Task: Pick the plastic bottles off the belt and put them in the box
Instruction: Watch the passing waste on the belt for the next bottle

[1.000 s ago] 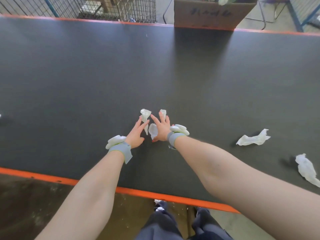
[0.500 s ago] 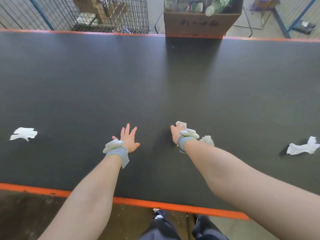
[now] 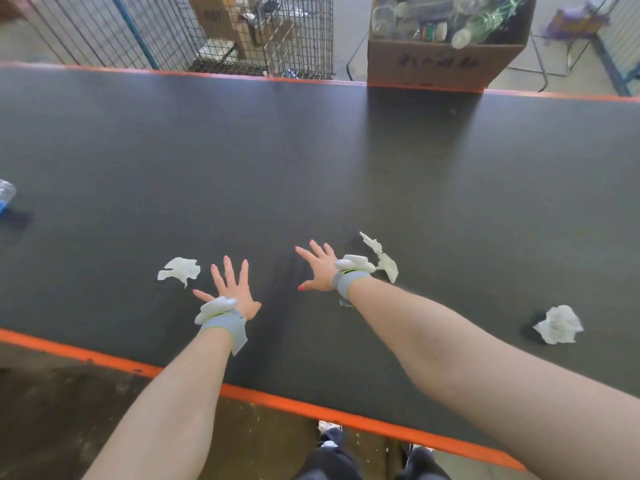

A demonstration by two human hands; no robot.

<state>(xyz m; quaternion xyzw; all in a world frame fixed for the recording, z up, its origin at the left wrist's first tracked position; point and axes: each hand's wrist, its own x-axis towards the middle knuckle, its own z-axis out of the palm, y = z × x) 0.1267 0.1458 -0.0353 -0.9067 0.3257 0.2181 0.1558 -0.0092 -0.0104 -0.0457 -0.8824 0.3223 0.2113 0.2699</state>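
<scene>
Dark belt (image 3: 311, 161) wide between orange edges, left hand (image 3: 231, 289) and right hand (image 3: 320, 268) splayed (holding nothing)

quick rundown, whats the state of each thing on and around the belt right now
left hand: open, fingers spread, holding nothing
right hand: open, holding nothing
plastic bottle: on the belt at the far left edge
box: open, bottles inside
three paper scraps: crumpled, on the belt

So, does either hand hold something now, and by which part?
Nothing is held. The left hand and the right hand are both spread open over the belt.
</scene>
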